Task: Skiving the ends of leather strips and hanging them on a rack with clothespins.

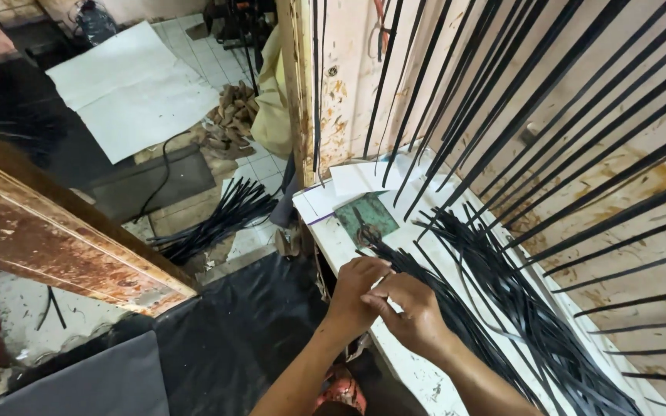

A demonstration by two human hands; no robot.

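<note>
The left hand (354,296) and the right hand (414,312) are meeting over the edge of the white table (418,377), and their fingers are closing together on the end of a thin black strip (398,258), probably to separate it from the others. This strip is coming from the loose pile of black strips (518,316) lying along the table. More black strips (502,100) are hanging from above, so they are staying straight. Scissors (365,227) are lying on a green mat (364,216). No container is visible; another bundle (217,219) is lying on the floor.
</note>
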